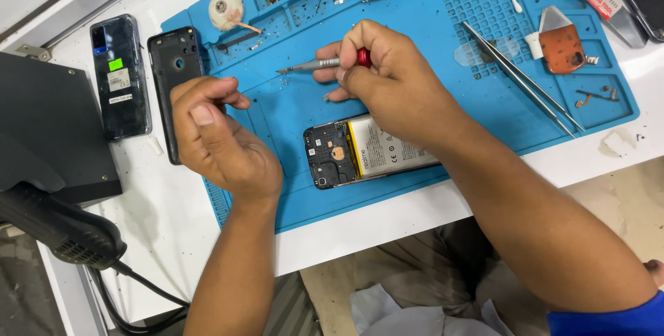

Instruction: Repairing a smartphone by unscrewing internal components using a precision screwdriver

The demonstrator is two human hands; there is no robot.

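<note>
Lying back-off on blue mat (290, 111): opened phone (366, 151), battery exposed.

Matt blue rubbery mat (415, 18), metal tweezers (519, 77)

Right hand (387, 73) hides phone (360, 151) btm end; screws (277, 77) too small.

A slim grey screwdriver (319, 65) with a red cap lies level over the blue mat's middle, and an opened phone (366, 151), battery showing, lies flat near the mat's front edge.
</note>
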